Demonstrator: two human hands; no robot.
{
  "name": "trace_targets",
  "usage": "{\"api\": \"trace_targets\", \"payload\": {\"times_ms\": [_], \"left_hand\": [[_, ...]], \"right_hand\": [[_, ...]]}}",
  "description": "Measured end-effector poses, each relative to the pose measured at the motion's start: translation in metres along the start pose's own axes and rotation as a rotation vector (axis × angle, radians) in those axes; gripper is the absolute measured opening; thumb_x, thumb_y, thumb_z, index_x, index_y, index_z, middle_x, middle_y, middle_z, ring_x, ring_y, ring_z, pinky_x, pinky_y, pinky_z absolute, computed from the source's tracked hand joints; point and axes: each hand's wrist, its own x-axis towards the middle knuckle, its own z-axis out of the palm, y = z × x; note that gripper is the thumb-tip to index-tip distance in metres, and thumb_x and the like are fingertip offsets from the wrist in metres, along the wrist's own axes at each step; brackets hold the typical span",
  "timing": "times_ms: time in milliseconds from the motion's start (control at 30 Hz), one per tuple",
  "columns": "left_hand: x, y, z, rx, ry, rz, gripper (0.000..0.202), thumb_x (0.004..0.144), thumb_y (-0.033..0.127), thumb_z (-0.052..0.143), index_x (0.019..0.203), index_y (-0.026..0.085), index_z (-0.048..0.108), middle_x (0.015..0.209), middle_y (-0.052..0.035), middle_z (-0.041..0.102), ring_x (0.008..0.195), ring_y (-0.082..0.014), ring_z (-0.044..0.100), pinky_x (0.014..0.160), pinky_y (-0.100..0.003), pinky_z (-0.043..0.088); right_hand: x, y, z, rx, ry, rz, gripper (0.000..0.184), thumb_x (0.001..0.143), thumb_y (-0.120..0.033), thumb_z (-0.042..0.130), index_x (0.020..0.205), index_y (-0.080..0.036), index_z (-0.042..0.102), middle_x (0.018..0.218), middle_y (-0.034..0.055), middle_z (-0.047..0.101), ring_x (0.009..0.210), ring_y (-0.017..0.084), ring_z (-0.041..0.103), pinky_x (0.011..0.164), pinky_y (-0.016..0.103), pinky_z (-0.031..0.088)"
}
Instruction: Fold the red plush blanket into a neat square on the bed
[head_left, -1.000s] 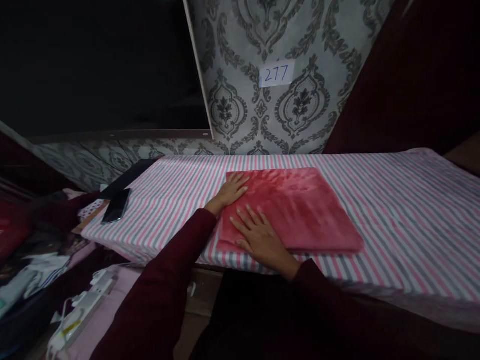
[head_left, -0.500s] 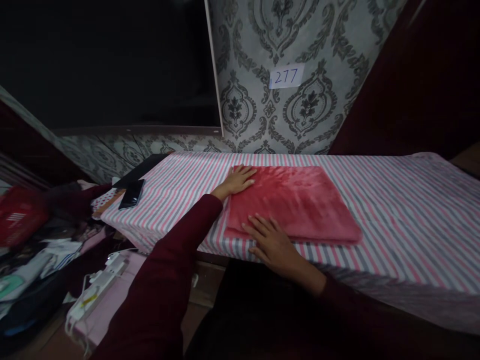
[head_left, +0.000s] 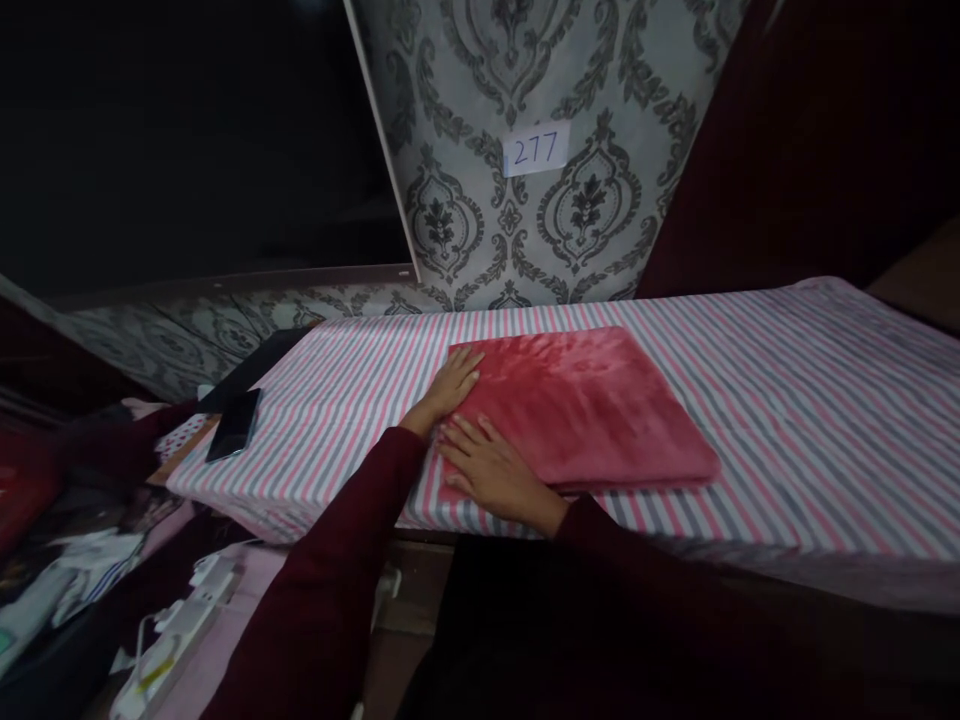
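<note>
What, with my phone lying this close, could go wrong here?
The black smartphone lies near the left edge of the striped sheet, so a sweep of your left hand might knock it down toward the white power strip below. Your right hand presses the pink fleece blanket near its edge, which could slide or rumple the fold.

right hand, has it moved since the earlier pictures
Yes, the right hand has shifted left against the paper label "277", and now lies at the near left corner of the pink fleece blanket.
</note>
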Motion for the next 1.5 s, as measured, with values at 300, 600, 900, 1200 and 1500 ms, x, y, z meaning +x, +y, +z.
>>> {"api": "trace_targets", "payload": {"times_ms": [300,600,900,1200,1500], "left_hand": [[0.004,-0.007,0.003,-0.003,0.021,0.036,0.058,0.109,0.038,0.026,0.163,0.019,0.037,0.175,-0.0081,0.025,0.163,-0.0218,0.012,0.133,-0.048,0.014],[0.003,0.035,-0.053,0.219,-0.163,-0.070,0.060,0.108,0.051,0.030,0.163,0.029,0.037,0.175,-0.0074,0.024,0.162,-0.0328,0.016,0.127,-0.068,0.012],[0.048,0.112,-0.047,0.214,-0.198,0.089,0.061,0.107,0.053,0.030,0.165,0.035,0.031,0.175,-0.0024,0.025,0.162,-0.0292,0.016,0.130,-0.061,0.012],[0.048,0.104,-0.006,0.208,-0.161,0.072,0.062,0.108,0.054,0.028,0.166,0.033,0.028,0.177,-0.0015,0.018,0.163,-0.0306,0.013,0.130,-0.061,0.009],[0.048,0.105,-0.007,0.219,-0.162,0.068,0.063,0.108,0.054,0.026,0.167,0.033,0.027,0.177,-0.0018,0.016,0.163,-0.0316,0.012,0.130,-0.062,0.010]], "right_hand": [[-0.014,-0.010,-0.002,0.062,-0.054,0.019,0.050,0.110,-0.039,0.047,0.158,-0.026,0.048,0.165,0.0034,0.043,0.159,0.023,0.023,0.131,0.051,0.021],[-0.067,-0.015,-0.034,0.162,-0.069,-0.041,0.063,0.105,-0.040,0.058,0.163,-0.025,0.039,0.168,0.0071,0.038,0.157,0.021,0.030,0.130,0.047,0.024],[-0.070,0.063,-0.068,-0.166,0.039,0.352,0.053,0.107,-0.043,0.049,0.158,-0.030,0.048,0.168,0.0100,0.037,0.158,0.034,0.026,0.124,0.064,0.023],[-0.081,0.072,-0.041,-0.216,0.071,0.357,0.052,0.108,-0.050,0.044,0.157,-0.035,0.049,0.167,0.0042,0.039,0.157,0.031,0.028,0.126,0.059,0.024],[-0.101,0.059,-0.029,-0.201,0.193,0.341,0.053,0.106,-0.046,0.051,0.156,-0.028,0.052,0.163,0.0065,0.046,0.155,0.033,0.031,0.124,0.057,0.029]]}}
